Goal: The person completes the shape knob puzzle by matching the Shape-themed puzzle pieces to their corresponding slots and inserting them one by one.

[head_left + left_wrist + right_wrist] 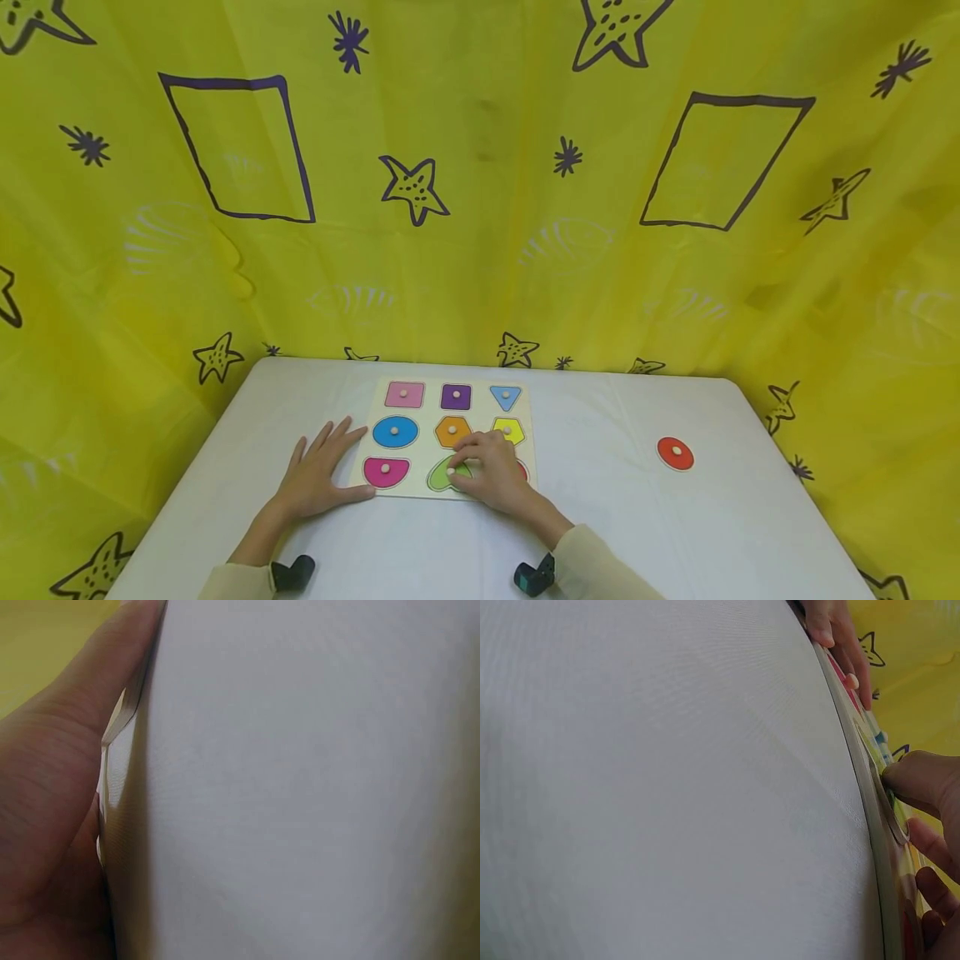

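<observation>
A cream puzzle board [419,482] lies on the table, bearing coloured shape pieces with small round knobs. My right hand [495,473] pinches the knob of a light green piece [438,477] in the board's front row. The hand covers much of that piece, and in the right wrist view one edge of it stands slightly above the board. My left hand [317,477] rests spread at the board's left side, thumb by the front left corner and fingertips along the edge. A red round piece [676,453] with a knob lies off the board, on the table's right.
On the board, a pink rectangle [414,401], purple square [457,403] and light blue triangle [506,404] form the back row. A blue oval [408,432], orange hexagon [444,431] and magenta piece [398,477] sit nearer. A yellow curtain [480,275] surrounds the white table [600,500].
</observation>
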